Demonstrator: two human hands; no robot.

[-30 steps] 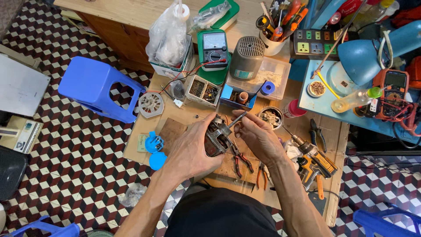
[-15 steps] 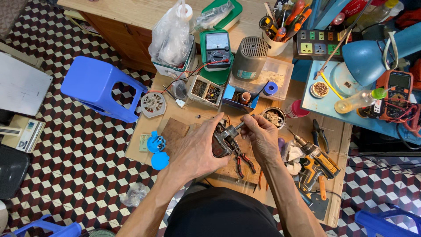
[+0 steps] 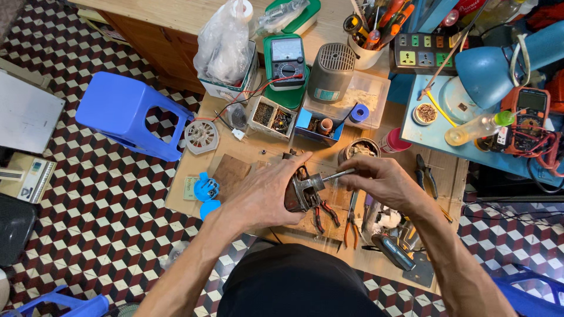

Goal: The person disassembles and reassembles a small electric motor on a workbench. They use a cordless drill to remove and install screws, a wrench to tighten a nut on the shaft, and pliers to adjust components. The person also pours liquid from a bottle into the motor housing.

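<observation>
My left hand (image 3: 264, 194) grips a small metal motor (image 3: 302, 192) with copper windings, held just above the low wooden workbench (image 3: 247, 155). My right hand (image 3: 382, 179) pinches the motor's steel shaft (image 3: 338, 175), which sticks out to the right. Red-handled pliers (image 3: 323, 214) and orange-handled pliers (image 3: 351, 220) lie on the bench right under my hands.
A blue plastic stool (image 3: 126, 114) stands at the left on the checkered floor. On the bench are a green multimeter (image 3: 285, 58), a grey motor cover (image 3: 330, 73), small parts boxes (image 3: 270, 117), a blue fan blade (image 3: 205, 191), a blue desk lamp (image 3: 499, 64), a pen cup (image 3: 367, 35) and a power strip (image 3: 420, 53).
Both hands shifted slightly with the motor; my right hand has moved from the motor's top to its shaft on the right side.
</observation>
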